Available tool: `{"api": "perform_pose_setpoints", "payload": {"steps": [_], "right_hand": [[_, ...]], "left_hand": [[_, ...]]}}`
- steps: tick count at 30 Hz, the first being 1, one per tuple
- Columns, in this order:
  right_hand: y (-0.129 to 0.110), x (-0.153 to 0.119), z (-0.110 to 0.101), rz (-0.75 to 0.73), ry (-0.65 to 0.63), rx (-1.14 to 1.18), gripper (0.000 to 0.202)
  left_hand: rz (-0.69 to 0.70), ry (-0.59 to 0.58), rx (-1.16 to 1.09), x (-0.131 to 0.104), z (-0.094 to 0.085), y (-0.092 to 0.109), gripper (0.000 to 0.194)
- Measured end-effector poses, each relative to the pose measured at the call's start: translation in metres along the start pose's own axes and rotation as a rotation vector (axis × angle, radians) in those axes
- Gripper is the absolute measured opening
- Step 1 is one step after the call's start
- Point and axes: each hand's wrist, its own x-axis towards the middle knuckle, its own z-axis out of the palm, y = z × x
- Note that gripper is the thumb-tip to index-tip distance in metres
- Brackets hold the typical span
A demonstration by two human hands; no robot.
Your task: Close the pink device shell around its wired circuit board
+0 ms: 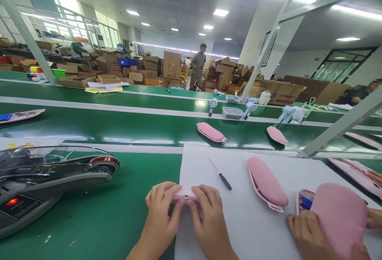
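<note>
My left hand (162, 212) and my right hand (209, 216) grip a pink oblong shell (186, 193) from its two ends, thumbs on the near side and fingers over the top. Its edge faces me and shows a small dark port in the middle; the rest is mostly covered by my fingers. It is held over the border of the white sheet (238, 220). Beyond my right hand lies a screwdriver (224, 180) with a dark handle and thin shaft. A similar pink padded shell (267, 182) rests on the sheet to the right.
At right, a co-worker's hands (313, 232) hold a pink cover (340, 216) beside an open shell with a blue part (306, 203). A grey machine (59, 186) with a clear cover stands left. Pink shells (211, 131) lie on the green belt (149, 126); a slanted metal post (343, 122) rises right.
</note>
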Motion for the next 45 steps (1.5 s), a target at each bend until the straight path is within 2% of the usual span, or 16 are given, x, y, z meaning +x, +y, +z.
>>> {"api": "perform_pose_setpoints", "payload": {"steps": [12,19,24,27,31,38,45], "right_hand": [[0.012,0.001,0.011,-0.047,0.049,-0.078,0.026],[0.0,0.002,0.022,0.074,0.21,-0.114,0.024],[0.006,0.006,0.015,0.004,0.063,-0.134,0.023],[0.009,0.013,0.007,0.03,-0.006,-0.07,0.022],[0.01,0.019,-0.001,0.054,-0.026,-0.003,0.021],[0.016,0.01,-0.007,0.036,-0.106,-0.016,0.023],[0.015,0.01,-0.004,0.024,-0.062,-0.044,0.022]], "left_hand": [[0.02,0.083,0.024,0.011,0.01,-0.001,0.021],[0.01,0.075,-0.018,0.017,0.011,0.004,0.017],[0.033,0.01,-0.034,0.025,0.003,0.006,0.02],[0.054,-0.035,-0.021,0.028,-0.002,0.004,0.022],[0.061,-0.089,-0.013,0.025,-0.006,-0.001,0.025],[0.054,-0.14,-0.015,0.022,-0.008,0.0,0.027],[0.061,-0.085,-0.004,0.023,-0.004,0.002,0.023]]}}
